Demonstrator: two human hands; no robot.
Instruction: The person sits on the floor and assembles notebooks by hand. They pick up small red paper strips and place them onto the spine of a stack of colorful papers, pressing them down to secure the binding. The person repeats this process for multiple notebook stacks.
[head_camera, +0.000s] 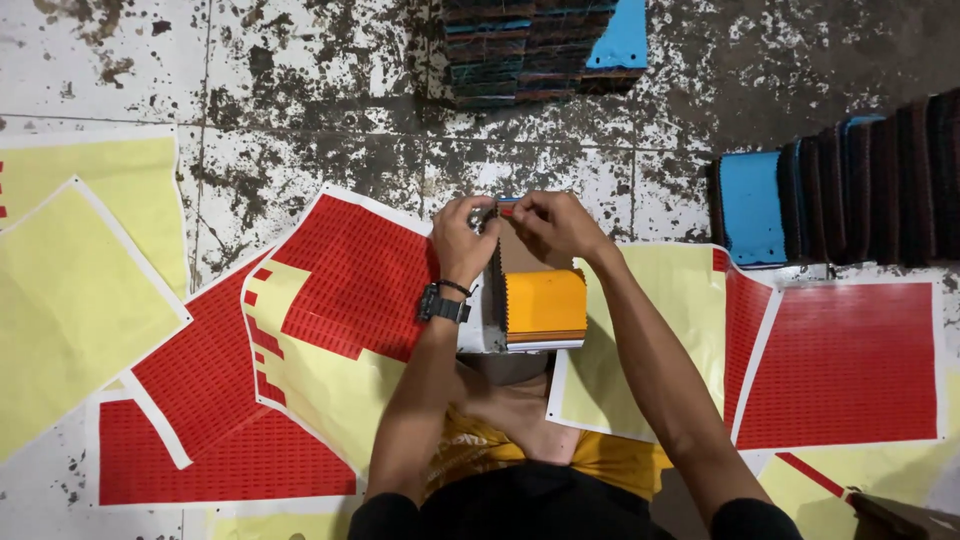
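My left hand, with a black watch on the wrist, and my right hand meet over the top end of a spiral-bound booklet with an orange cover, standing on the floor in front of me. Both sets of fingertips pinch a small red sticker at the booklet's top edge. A sheet of red stickers lies just left of my left hand, part of it peeled down to yellow backing.
More red sticker sheets and bare yellow backing sheets lie spread over the stained tile floor. A stack of dark booklets with a blue cover stands at the back, and a row of them at the right.
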